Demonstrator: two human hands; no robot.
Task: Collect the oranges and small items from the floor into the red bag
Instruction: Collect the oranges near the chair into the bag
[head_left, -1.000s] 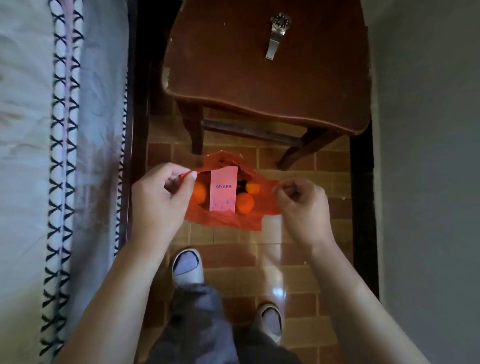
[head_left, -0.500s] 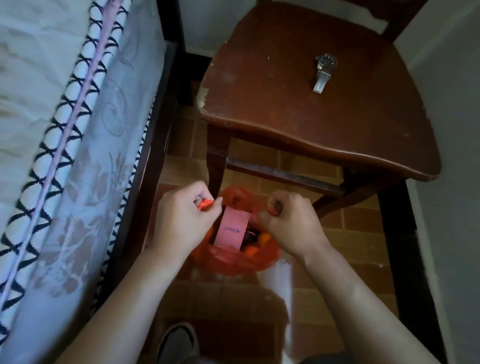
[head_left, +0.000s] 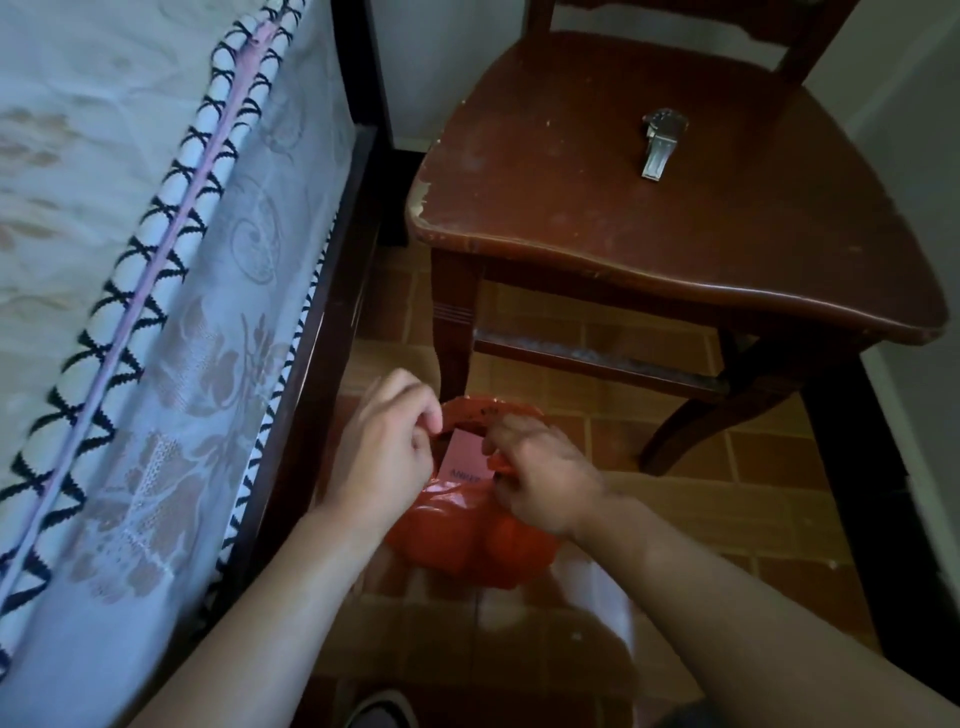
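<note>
Head view, bag: we count one red bag (head_left: 462, 540) on the tiled floor (head_left: 691, 499), just in front of the chair (head_left: 649, 228).
Hands: two; our left hand (head_left: 382, 452) and right hand (head_left: 540, 483) each pinch the bag's rim.
Contents: one pink box (head_left: 464, 460) upright inside; oranges bulge through the plastic, number unclear.
Chair seat: one wristwatch (head_left: 661, 143).
Left side: one bed (head_left: 130, 312).

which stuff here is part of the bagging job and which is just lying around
Part of the job:
- red bag, on the tiled floor
- pink box sticking out of it
- left hand and right hand, both pinching the bag's top

Just lying about:
- wristwatch on the wooden chair
- bed
</note>
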